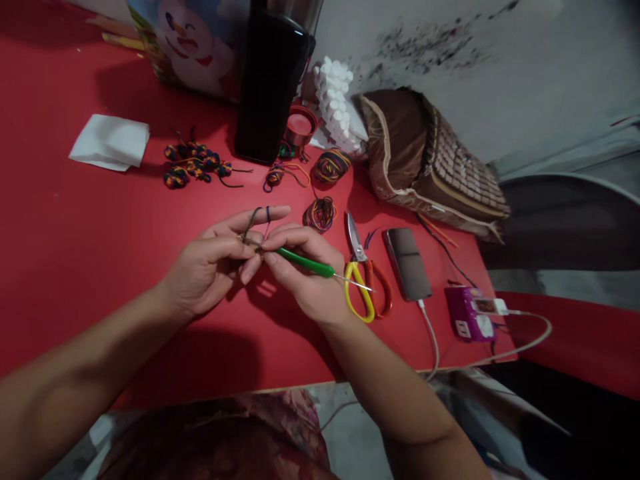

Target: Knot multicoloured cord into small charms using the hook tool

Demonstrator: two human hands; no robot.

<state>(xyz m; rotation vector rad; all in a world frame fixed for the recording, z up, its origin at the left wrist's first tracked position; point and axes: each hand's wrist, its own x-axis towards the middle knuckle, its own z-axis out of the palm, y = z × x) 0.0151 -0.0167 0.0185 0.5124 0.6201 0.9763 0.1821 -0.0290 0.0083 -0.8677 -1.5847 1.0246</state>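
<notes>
My right hand (307, 273) pinches a green-handled crochet hook (306, 263), its metal end sticking out to the right over the scissors. My left hand (213, 263) pinches a small piece of multicoloured cord work at the hook's tip, with the cord (260, 215) looped over its outstretched index finger. Both hands hover just above the red table (75, 253), touching each other at the fingertips.
Yellow-and-orange scissors (363, 280), a phone (407, 263) on a cable and a purple power strip (469, 313) lie to the right. Coils of coloured cord (320, 213), finished knotted pieces (195, 163), a white cloth (111, 141), a black container (270, 83) and a brown bag (430, 160) sit farther back.
</notes>
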